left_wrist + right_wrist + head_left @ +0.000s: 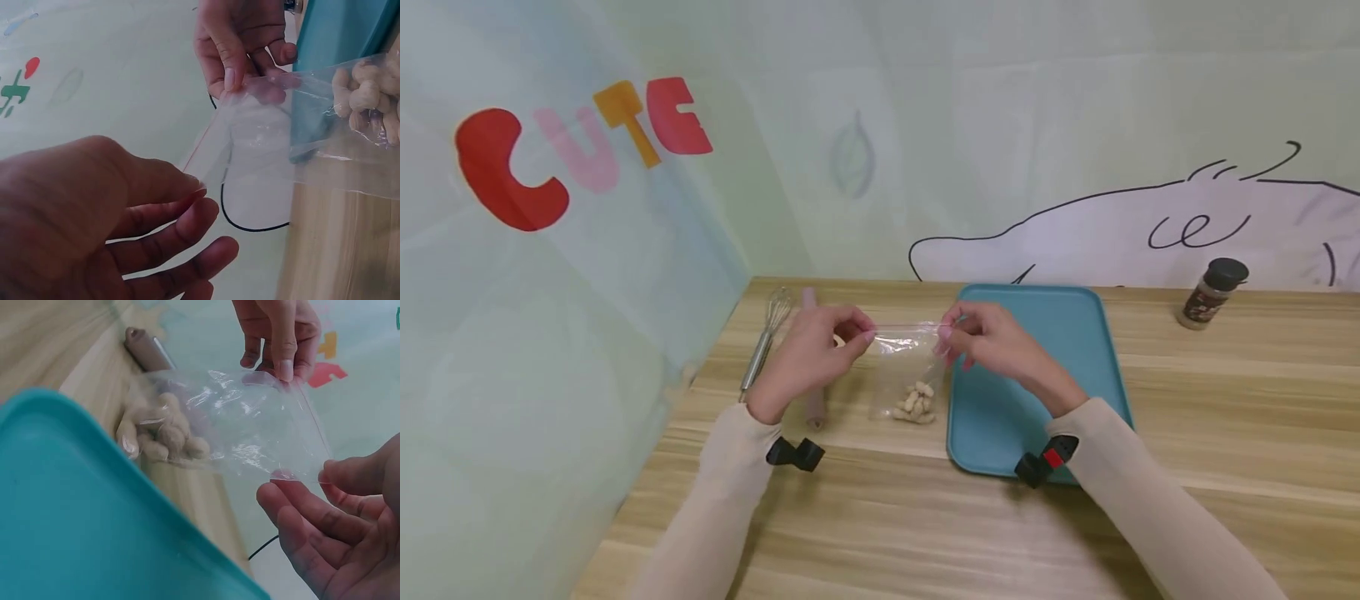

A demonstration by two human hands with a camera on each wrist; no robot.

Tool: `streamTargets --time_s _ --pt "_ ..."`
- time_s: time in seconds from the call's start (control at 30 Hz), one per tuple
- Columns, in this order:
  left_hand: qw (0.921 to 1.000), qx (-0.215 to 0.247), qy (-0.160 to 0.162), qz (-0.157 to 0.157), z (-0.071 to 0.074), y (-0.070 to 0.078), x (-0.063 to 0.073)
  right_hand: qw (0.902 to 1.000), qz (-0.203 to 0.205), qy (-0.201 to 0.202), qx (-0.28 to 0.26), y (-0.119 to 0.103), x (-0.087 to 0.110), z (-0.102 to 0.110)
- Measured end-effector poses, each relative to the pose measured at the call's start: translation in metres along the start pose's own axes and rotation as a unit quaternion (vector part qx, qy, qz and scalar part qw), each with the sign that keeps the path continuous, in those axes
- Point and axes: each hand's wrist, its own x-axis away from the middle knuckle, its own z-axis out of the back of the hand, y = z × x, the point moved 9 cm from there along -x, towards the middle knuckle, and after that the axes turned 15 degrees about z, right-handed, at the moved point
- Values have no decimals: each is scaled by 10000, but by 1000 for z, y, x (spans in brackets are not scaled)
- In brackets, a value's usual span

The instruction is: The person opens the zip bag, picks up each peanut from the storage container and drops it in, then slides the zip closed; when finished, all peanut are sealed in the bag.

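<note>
A clear zip bag (898, 367) hangs between my two hands, its reddish zip edge at the top. Several peanuts in their shells (916, 403) lie at the bottom of the bag. My left hand (816, 350) pinches one top corner between thumb and forefinger; in the left wrist view its other fingers are spread loosely. The opposite top corner is pinched by my right hand (992, 337), above the left edge of the blue tray (1037, 293). In the right wrist view the right hand's thumb (353, 475) presses on the zip edge.
Left of the bag lie a whisk (760, 354) and a mauve rolling pin (816, 408), partly hidden by the left hand. A spice jar (1212, 293) with a black lid stands at the back right of the wooden table (1240, 400). Printed cloth walls (820, 100) border the table.
</note>
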Motion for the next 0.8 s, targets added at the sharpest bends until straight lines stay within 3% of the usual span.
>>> streamTargets --time_s 0.17,0.43,0.63,0.8 --pt "9991 83 56 418 -14 -11 -20 9995 -248 190 -56 20 -4 3" --pt "9933 83 -20 1155 -46 -36 -56 9942 -618 883 -31 40 5 22" --pt "9814 -179 -166 1905 -60 -49 -63 9931 -631 898 414 37 19 39" --pt "9774 -468 -212 2048 -64 -55 -66 9930 -538 818 665 33 33 49"
